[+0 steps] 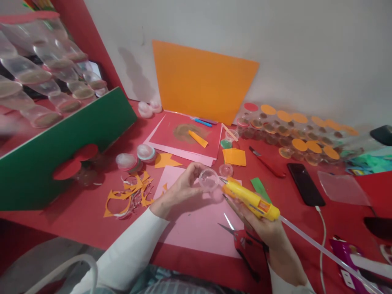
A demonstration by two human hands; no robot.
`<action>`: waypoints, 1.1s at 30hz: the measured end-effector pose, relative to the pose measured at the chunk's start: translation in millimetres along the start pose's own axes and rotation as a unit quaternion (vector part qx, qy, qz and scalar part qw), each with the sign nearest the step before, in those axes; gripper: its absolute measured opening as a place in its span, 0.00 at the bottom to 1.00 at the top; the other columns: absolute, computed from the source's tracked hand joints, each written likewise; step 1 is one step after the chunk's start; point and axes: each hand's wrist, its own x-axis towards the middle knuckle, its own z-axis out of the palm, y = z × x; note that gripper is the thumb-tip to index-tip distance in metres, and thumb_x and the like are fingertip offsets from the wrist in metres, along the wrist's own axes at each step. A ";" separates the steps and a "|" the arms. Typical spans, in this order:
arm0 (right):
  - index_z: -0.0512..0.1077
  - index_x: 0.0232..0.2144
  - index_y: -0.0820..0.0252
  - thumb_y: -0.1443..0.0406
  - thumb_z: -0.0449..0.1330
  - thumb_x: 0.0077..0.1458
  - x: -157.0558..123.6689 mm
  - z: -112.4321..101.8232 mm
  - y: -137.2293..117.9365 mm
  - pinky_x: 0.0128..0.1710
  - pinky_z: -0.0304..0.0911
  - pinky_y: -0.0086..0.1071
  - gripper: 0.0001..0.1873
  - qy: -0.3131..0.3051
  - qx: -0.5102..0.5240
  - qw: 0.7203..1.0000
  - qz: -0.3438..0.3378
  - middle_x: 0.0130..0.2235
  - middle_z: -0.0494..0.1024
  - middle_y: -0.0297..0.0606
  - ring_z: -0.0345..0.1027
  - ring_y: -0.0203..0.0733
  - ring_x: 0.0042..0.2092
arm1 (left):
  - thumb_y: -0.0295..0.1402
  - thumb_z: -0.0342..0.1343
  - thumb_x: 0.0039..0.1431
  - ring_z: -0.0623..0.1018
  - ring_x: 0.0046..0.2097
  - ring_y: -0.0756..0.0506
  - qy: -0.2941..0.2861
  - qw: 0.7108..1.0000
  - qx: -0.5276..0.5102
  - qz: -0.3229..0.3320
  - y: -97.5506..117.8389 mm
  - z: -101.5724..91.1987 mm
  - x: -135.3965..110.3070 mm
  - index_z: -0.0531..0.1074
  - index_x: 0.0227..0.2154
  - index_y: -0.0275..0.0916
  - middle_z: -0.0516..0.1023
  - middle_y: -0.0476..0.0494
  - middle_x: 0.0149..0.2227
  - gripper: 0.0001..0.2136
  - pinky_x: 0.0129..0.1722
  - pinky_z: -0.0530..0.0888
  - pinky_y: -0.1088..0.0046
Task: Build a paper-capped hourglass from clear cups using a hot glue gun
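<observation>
left hand [187,181] holding clear cup [208,180], right hand [262,223] gripping yellow glue gun [247,197]

A pale grey wall [309,53] rises behind the red counter [76,222], meeting a red upright panel [81,32] at left; a soft shadow [134,73] falls on the wall.

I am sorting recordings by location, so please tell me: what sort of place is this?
Probably an indoor craft worktable: the right hand holds a yellow glue gun, with orange paper scraps and red-handled scissors nearby.
</observation>
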 end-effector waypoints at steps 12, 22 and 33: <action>0.77 0.38 0.54 0.60 0.62 0.60 -9.7 1.8 7.4 0.33 0.76 0.29 0.06 -0.035 0.060 0.997 -0.013 0.33 0.82 0.36 0.79 0.43 0.34 | 0.35 0.70 0.53 0.77 0.47 0.43 0.010 0.999 0.043 -0.013 1.6 2.5 -0.8 0.69 0.42 0.41 0.77 0.42 0.47 0.18 0.48 0.71 0.66; 0.75 0.35 0.53 0.58 0.60 0.61 -9.8 10.9 12.2 0.33 0.77 0.35 0.07 -0.026 0.062 0.998 0.014 0.32 0.81 0.38 0.79 0.47 0.33 | 0.37 0.69 0.53 0.76 0.48 0.42 0.035 0.994 0.106 -0.007 4.0 1.6 -0.2 0.70 0.42 0.43 0.78 0.43 0.46 0.17 0.48 0.70 0.65; 0.73 0.33 0.56 0.57 0.59 0.63 -13.9 10.9 18.1 0.26 0.71 0.29 0.10 -0.027 -0.007 0.999 -0.026 0.27 0.77 0.35 0.72 0.40 0.27 | 0.34 0.65 0.53 0.77 0.48 0.42 0.031 0.980 0.191 -0.039 17.8 2.9 -1.4 0.67 0.41 0.43 0.77 0.43 0.46 0.15 0.48 0.72 0.63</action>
